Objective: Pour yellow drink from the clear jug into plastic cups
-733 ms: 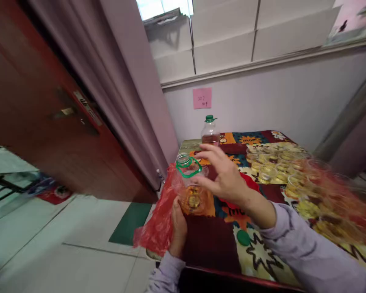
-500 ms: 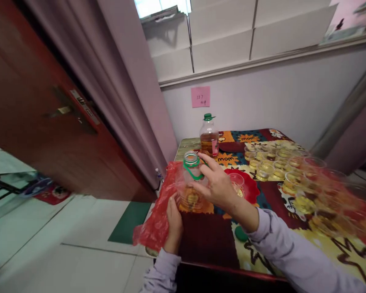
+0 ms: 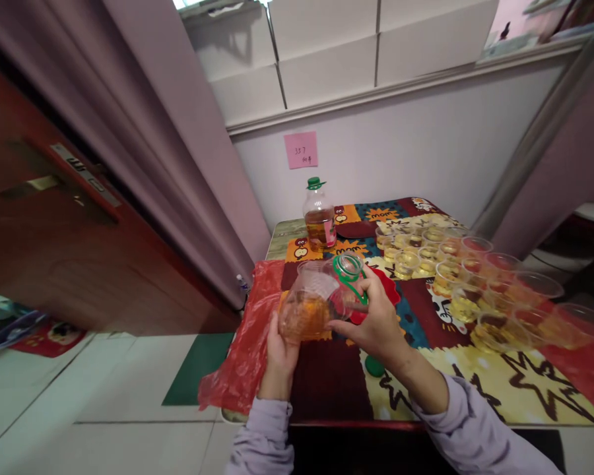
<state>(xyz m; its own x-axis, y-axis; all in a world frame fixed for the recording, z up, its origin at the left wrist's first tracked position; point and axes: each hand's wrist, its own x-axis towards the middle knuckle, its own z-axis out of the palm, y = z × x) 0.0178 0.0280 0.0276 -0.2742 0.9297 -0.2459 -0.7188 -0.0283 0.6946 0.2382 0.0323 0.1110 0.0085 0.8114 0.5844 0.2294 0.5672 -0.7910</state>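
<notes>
Two hands clamp one clear plastic jug (image 3: 309,307): the left hand (image 3: 280,349) cups its rounded base, and the right hand (image 3: 376,323) grips the neck by the green ring handle (image 3: 350,277). The jug is tilted above the table's (image 3: 475,376) near left corner. Its long axis runs from 7 to 1 o'clock, mouth toward 1 (amber liquid pooled low). A crinkled red bag (image 3: 242,349) lies at its 8 o'clock and a round green cap (image 3: 375,366) at 5.
</notes>
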